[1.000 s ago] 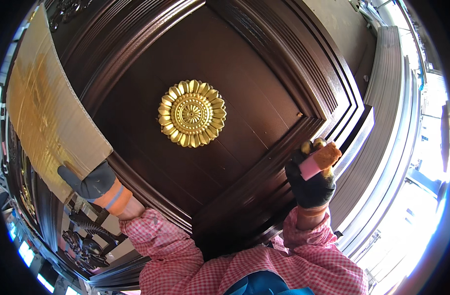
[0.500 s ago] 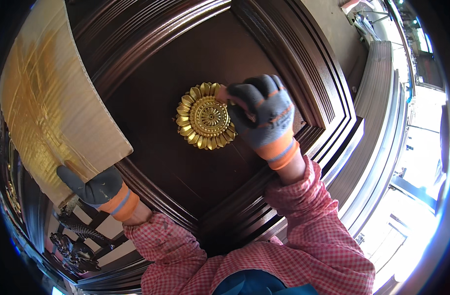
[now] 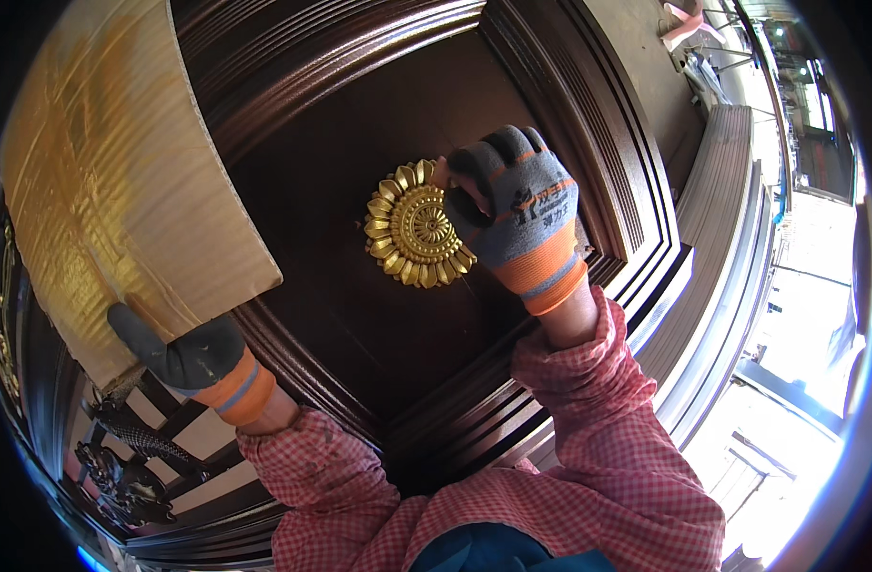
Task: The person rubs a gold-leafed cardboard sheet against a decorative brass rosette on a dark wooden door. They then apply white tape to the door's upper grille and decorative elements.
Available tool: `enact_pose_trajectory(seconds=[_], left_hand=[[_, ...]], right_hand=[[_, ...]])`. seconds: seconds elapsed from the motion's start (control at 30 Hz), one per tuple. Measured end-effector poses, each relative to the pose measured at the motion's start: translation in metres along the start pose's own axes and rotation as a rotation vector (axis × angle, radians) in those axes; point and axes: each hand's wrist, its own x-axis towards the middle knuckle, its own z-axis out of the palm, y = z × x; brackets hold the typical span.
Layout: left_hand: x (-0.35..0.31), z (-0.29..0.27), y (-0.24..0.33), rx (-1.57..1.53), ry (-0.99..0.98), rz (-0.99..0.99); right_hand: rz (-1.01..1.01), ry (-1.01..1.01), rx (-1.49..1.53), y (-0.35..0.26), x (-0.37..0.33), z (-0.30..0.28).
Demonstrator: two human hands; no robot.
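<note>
1. Change: right hand [image 3: 522, 200] was by the panel's lower-right corner a second ago, turned up with a pink-and-brown sponge-like block [image 3: 442, 173] in plain view; now it is over the gold rosette's [image 3: 412, 229] right side, back of the glove up. Hand was already there half a second ago. Judgement: work has moved onto the rosette itself.
2. Right hand: fingers curled, apparently grasping the block; only a small pinkish edge shows at the fingertips, by the upper petals. Firm contact with the petals: cannot tell.
3. Left hand [image 3: 193, 357]: grasping the lower edge of the cardboard sheet [image 3: 121, 172], thumb on the near face, same hold in all frames. Sheet carries gold smears, stands left of the rosette, apart from it.
4. Rosette: on the dark brown panel [image 3: 350, 324], inside the ridged moulding [image 3: 588, 105]. Shiny gold, pointed petals around beaded rings, small flower centre, darker recesses. Right-hand petals partly hidden by the glove.
</note>
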Motion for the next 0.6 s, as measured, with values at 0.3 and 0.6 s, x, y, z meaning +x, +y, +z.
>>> enact_pose_trajectory(seconds=[0.3,0.6], left_hand=[[0.008,0.000,-0.004,0.460,0.007,0.316],[0.003,0.006,-0.001,0.184,0.054,0.124]], right_hand=[[0.007,-0.032,0.010,-0.008,0.008,0.005],[0.018,-0.106,0.039,-0.009,0.004,-0.001]])
